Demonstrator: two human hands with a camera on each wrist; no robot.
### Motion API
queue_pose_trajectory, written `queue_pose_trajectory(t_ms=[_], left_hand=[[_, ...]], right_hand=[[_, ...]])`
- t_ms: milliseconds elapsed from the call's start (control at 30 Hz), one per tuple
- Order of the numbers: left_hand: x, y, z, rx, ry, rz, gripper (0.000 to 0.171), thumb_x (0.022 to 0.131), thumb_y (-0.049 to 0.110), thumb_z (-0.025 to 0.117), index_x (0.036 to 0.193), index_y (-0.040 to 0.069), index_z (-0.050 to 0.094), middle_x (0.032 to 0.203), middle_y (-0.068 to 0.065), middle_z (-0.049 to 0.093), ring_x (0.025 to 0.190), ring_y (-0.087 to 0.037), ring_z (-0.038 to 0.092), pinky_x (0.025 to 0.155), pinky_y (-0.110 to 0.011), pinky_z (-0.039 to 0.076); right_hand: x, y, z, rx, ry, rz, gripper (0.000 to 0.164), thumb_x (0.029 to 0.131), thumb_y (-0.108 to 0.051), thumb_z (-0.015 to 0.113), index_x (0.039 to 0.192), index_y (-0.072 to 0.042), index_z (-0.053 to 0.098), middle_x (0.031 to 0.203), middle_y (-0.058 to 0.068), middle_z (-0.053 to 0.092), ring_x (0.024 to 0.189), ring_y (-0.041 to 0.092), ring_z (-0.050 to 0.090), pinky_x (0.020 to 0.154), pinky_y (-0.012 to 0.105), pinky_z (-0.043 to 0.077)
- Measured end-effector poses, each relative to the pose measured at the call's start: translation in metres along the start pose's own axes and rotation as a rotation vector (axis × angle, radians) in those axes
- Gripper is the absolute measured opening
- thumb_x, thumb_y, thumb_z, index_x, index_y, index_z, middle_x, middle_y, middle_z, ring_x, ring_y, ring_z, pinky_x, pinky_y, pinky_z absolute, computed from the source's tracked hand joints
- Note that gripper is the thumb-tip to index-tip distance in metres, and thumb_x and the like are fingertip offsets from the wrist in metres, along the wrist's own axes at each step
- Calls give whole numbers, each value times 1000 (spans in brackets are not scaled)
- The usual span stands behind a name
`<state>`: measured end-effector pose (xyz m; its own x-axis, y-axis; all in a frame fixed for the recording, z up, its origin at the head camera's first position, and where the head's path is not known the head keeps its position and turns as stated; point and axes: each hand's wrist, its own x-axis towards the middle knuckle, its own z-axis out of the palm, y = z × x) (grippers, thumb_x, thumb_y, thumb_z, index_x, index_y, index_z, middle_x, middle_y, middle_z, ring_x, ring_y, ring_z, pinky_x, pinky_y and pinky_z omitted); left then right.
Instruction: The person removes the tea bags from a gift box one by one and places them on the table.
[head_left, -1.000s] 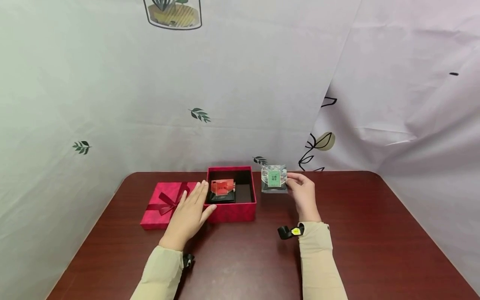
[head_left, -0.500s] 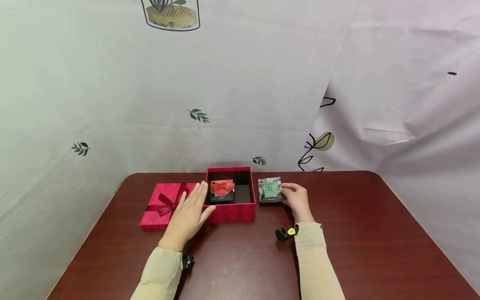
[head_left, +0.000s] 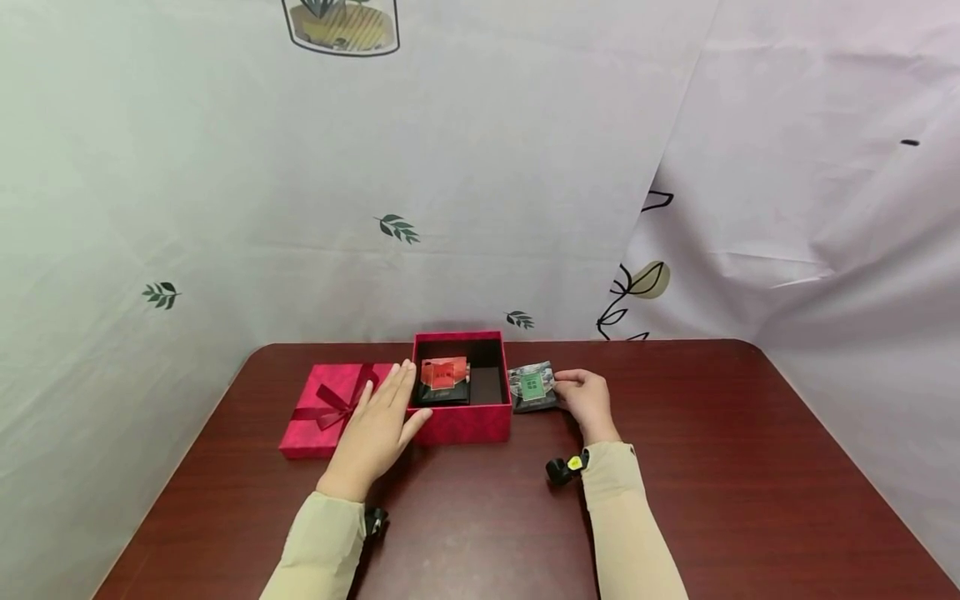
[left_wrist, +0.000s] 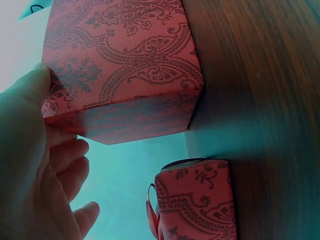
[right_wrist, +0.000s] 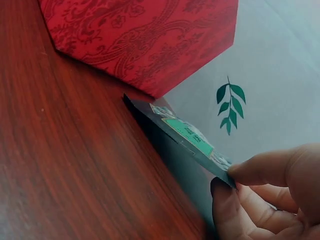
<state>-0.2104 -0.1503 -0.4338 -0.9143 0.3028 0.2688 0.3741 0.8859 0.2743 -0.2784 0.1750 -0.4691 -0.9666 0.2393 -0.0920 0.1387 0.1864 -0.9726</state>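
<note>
"Two pale sleeves [head_left: 315,546] come in nearest you. Anything to read there?"

"At my right wrist, a black strap [head_left: 557,472] with a yellow tag [head_left: 575,463]; its mark is too small to make out."

"Beyond that?"

"Clocking from the middle of the red box [head_left: 463,427]: at eight, my left hand [head_left: 373,429], spread with fingers stretched, touches its near left corner. At three, my right hand [head_left: 588,402] pinches the edge of a green-labelled packet [head_left: 532,387] between thumb and fingers."

"How does that one lie?"

"Tilted, just beside the box's three o'clock wall, at the brown table [head_left: 480,517]. Dark characters stand on its green label, too tiny for me to read."

"And nine?"

"The patterned lid [head_left: 322,375] with a dark red ribbon bow [head_left: 337,408]. Inside the box, toward nine, lies a red-and-black packet [head_left: 444,383]; I can't read its characters either."

"Farthest off?"

"At twelve, pale cloth [head_left: 525,167] printed with leaf sprigs [head_left: 397,228]."
</note>
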Motion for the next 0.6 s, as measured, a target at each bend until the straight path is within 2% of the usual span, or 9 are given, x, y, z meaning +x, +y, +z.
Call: queue_pose_trajectory(t_ms=[300, 600], left_hand=[[1, -1, 1, 4, 1, 2, 80, 101, 46, 59, 159, 1, 27, 165, -16, 28, 152, -36, 25, 121, -61, 18], [1, 0, 0, 3, -6, -3, 80, 101, 45, 59, 159, 1, 27, 164, -16, 28, 152, -36, 25, 121, -61, 17]], right_hand=[[2, -1, -1, -95, 41, -62, 17, 93, -5, 70, 108, 4, 73, 94, 19, 74, 70, 17, 70, 65, 30, 60], [-6, -23, 2, -50, 23, -90, 24, 101, -11, 59, 113, 6, 70, 99, 25, 71, 86, 35, 70, 71, 33, 61]])
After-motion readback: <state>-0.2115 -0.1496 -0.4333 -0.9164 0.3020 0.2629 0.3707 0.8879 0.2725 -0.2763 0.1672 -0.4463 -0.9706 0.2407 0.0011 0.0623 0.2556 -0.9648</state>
